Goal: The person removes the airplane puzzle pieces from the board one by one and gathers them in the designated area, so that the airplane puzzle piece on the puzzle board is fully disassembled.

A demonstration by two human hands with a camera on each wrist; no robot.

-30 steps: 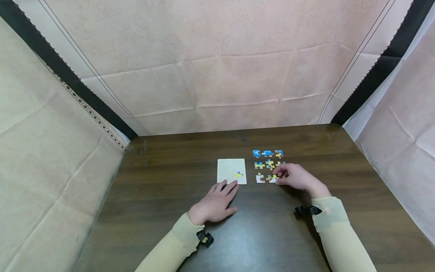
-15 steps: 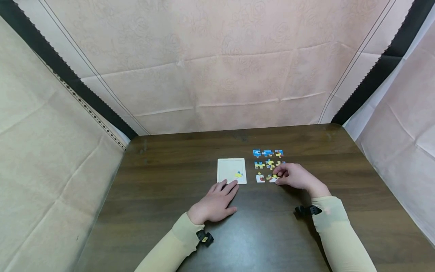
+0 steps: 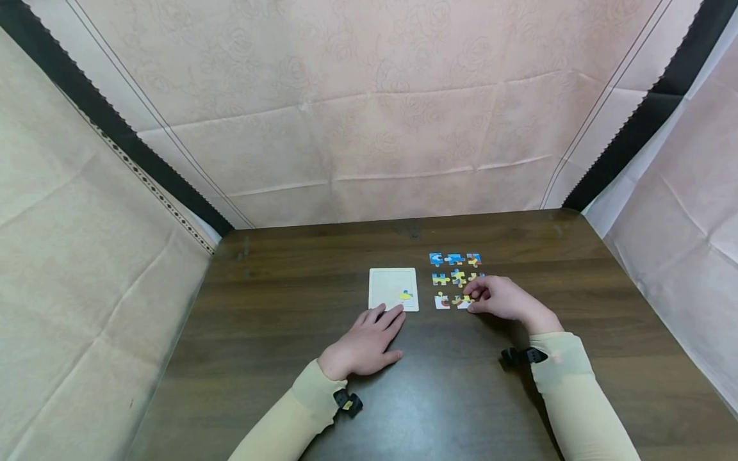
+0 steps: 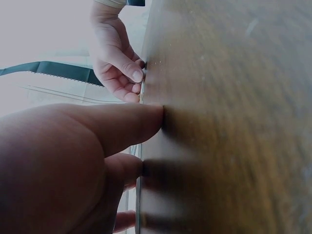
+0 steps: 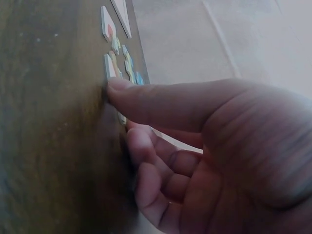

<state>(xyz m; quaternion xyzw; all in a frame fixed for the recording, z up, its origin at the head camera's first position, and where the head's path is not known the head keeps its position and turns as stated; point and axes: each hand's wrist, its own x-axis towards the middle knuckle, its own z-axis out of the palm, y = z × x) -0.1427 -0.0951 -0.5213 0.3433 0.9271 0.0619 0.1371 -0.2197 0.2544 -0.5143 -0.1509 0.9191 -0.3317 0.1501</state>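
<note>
A white square puzzle board (image 3: 385,285), with a raised rim and a small yellow-and-blue patch near its lower right corner, lies flat on the table. My left hand (image 3: 366,342) is spread palm down, its fingertips resting at the board's near edge. To the right of the board, my right hand (image 3: 507,301) pinches a white-and-yellow jigsaw piece (image 3: 463,303) between thumb and index finger; the piece is still flat on the tabletop. In the right wrist view the thumb (image 5: 151,100) covers part of this jigsaw piece (image 5: 109,67), and the other fingers are curled.
Several more jigsaw pieces lie in rows: a blue top row (image 3: 454,259), a yellow-and-blue middle row (image 3: 458,278), and a white piece (image 3: 442,301) at the bottom left. The brown wooden table (image 3: 277,307) is bounded by pale cloth (image 3: 375,128) at the back and sides.
</note>
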